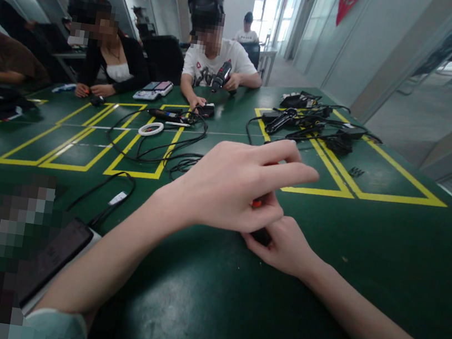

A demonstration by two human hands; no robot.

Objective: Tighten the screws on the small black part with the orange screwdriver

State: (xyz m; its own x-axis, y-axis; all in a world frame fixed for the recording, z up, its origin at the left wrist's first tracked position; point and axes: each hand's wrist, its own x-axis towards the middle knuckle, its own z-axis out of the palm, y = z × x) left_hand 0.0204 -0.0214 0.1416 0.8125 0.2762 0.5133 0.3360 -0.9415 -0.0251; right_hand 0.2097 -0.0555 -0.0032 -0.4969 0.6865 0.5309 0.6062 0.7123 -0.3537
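Over the green table, my left hand (236, 185) reaches in from the left, its back towards me and its fingers curled to the right. A small orange-red piece (256, 203) shows in the gap by its thumb; the rest is hidden by the fingers. Directly below and to the right, my right hand (288, 245) is closed around a dark object (262, 235), mostly covered by both hands. The two hands touch or nearly touch. What kind of thing they hold cannot be made out.
On the table (386, 254) lie yellow tape rectangles, a white tape roll (151, 128), looped black cables (187, 161) and black gear (300, 121). A phone (55, 260) is at lower left. Across the table, a person holds a power drill (221, 76); others sit further left.
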